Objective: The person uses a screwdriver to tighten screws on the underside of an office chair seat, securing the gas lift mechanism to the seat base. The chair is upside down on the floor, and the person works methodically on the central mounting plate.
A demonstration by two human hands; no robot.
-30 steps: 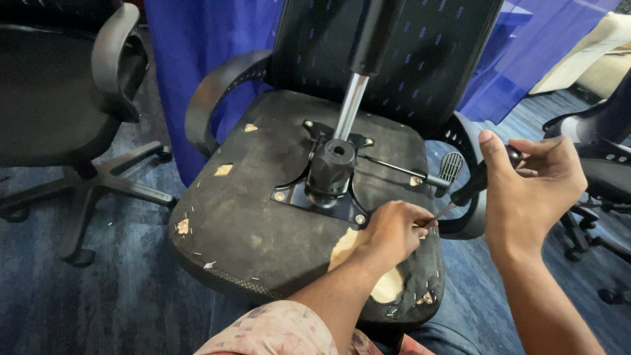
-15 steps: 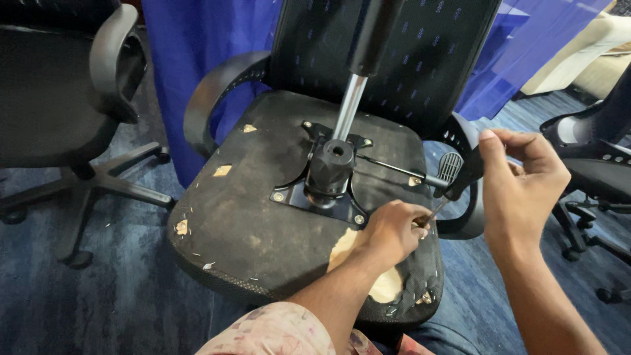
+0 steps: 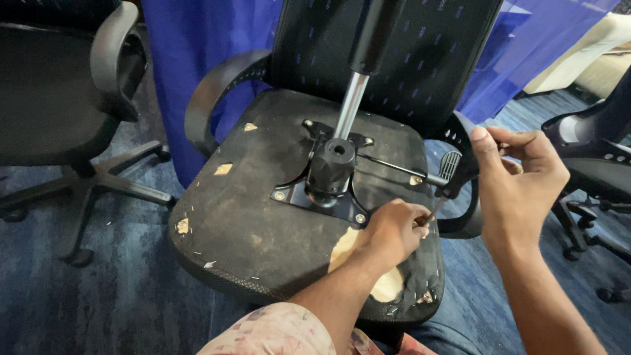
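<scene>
Upturned seat base (image 3: 263, 217): matt black cloth, dusty and worn, torn at the near edge to bare pale wood (image 3: 345, 246); mounting plate (image 3: 315, 197) of black painted metal with bright screw heads. Gas lift (image 3: 350, 105): polished chrome shaft in a matt black plastic collar (image 3: 330, 167). Armrests (image 3: 210, 98): smooth, slightly glossy black plastic; backrest (image 3: 420, 52) of black mesh cloth; floor (image 3: 98, 289) of rough blue carpet.

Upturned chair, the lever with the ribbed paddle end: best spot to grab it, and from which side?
Grip the ribbed paddle at the free end of the lever, probably coming from the right edge of the seat underside. The thin rod runs low from the mounting plate, leaving little room for fingers; the paddle juts out by the armrest, close to the right hand.
</scene>
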